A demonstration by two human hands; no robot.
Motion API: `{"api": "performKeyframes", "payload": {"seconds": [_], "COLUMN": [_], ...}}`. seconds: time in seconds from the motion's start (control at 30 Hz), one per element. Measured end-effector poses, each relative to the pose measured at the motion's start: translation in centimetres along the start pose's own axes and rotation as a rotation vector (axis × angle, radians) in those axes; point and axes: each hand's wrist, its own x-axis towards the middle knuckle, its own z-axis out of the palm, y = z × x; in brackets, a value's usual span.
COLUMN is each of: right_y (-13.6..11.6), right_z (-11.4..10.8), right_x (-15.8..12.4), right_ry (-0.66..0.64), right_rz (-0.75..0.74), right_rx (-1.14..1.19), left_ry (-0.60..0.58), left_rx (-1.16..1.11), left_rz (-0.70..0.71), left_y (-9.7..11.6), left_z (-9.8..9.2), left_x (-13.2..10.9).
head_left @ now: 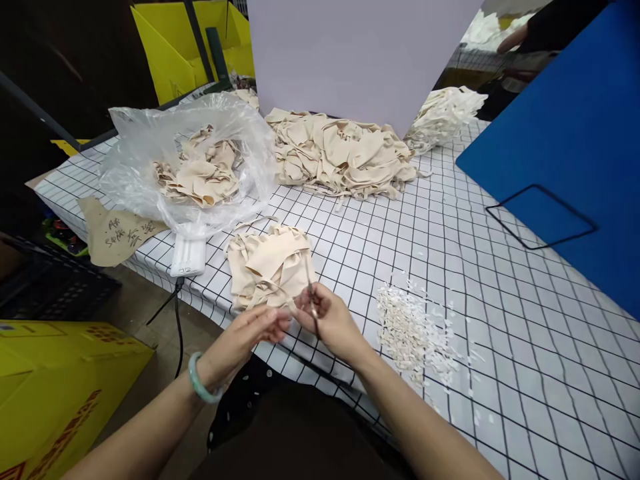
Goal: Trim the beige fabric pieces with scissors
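Observation:
At the table's front edge lies a small pile of cream fabric pieces (pixel 270 263). My left hand (pixel 257 330), with a green bangle on the wrist, is closed at the pile's near edge, its fingertips pinching a thin strap of the fabric. Close beside it on the right, my right hand (pixel 325 317) is closed around small dark scissors (pixel 312 300), whose blades point away over the pile's right side. Its thumb and finger also meet the strap's end. A heap of tiny white and cream scraps (pixel 413 330) is spread to the right.
Behind lie a plastic bag (pixel 255 147) with cream pieces and a large cream fabric heap (pixel 345 153). A white power bank (pixel 189 257) with a cable sits at the left edge. A blue panel (pixel 565 160) stands right. Yellow boxes (pixel 65 393) are left; a person's arm shows far back.

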Motion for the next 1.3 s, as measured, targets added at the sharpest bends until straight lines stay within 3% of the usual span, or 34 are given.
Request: {"api": "performKeyframes", "payload": {"seconds": [0.13,0.2,0.27,0.37,0.43,0.53,0.63,0.7,0.77,0.9,1.1,1.2,1.3], "right_y": [-0.9,-0.4,0.0,-0.4,-1.1,-1.8,-2.1,-2.6,-3.3,-4.0,-3.8,-5.0,-6.1], "right_z": [-2.6,-3.5,-4.2,-4.7,-4.5,-3.9,-4.1,-4.9,-5.9,-7.2,-6.9,-7.3,-8.1], "right_x": [-4.8,-6.0,-5.9,-4.2,-2.8,-1.2,0.2,0.9,1.2,0.0,-2.4,-2.4,-1.8], "right_ry": [-0.297,-0.301,-0.128,0.137,0.085,-0.072,0.047,0.163,0.194,0.125,0.187,0.204,0.200], "right_rz": [0.099,0.133,0.076,-0.161,-0.280,-0.252,-0.211,-0.262,-0.316,-0.342,-0.307,-0.392,-0.492], "right_rx": [0.059,0.064,0.111,0.191,0.173,0.082,0.057,0.060,0.019,-0.099,-0.243,-0.219,-0.185], "left_ry": [0.080,0.082,-0.027,-0.302,-0.436,-0.517,-0.383,-0.230,-0.146,-0.175,-0.218,-0.207,-0.231], "left_rx": [-0.397,-0.396,-0.274,-0.058,0.021,0.090,0.092,0.063,0.064,0.233,0.449,0.504,0.496], "left_rz": [0.055,0.099,0.126,0.126,0.127,0.113,0.087,0.086,0.082,0.077,0.301,0.377,0.363], "left_y": [0.6,1.3,2.1,3.4,4.0,4.2,3.6,3.1,2.8,2.8,2.5,3.0,4.1], "left_z": [2.1,3.1,4.1,5.6,6.4,6.7,5.5,4.3,3.1,2.5,4.4,4.9,4.9], "left_x": [0.4,0.6,0.5,-0.3,-0.8,-1.0,-0.2,0.5,1.0,1.4,1.5,1.5,0.9]}}
